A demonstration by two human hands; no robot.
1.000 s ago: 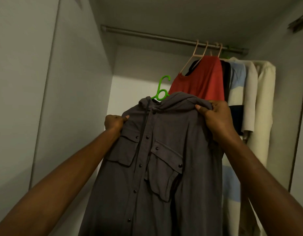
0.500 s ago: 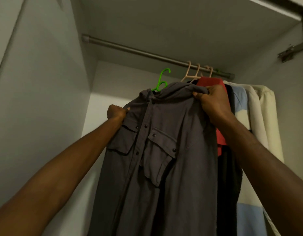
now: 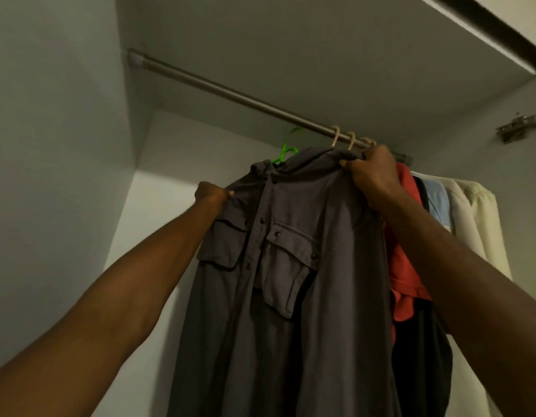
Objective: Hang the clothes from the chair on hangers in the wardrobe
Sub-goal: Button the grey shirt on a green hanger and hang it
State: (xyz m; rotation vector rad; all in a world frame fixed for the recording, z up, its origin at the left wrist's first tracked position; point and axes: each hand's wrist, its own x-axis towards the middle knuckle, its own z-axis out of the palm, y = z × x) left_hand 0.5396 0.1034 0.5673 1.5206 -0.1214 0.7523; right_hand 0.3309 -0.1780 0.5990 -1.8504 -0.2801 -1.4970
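A person lifts a grey shirt [image 3: 291, 281] on a green hanger [image 3: 286, 152] just under the wardrobe rail [image 3: 230, 93], left hand [image 3: 211, 192] and right hand [image 3: 372, 173] each gripping a shoulder; the limp, light cloth looks best held there.

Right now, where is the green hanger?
The green hanger pokes out of the grey shirt's collar, just below the rail, left of the pink hooks.
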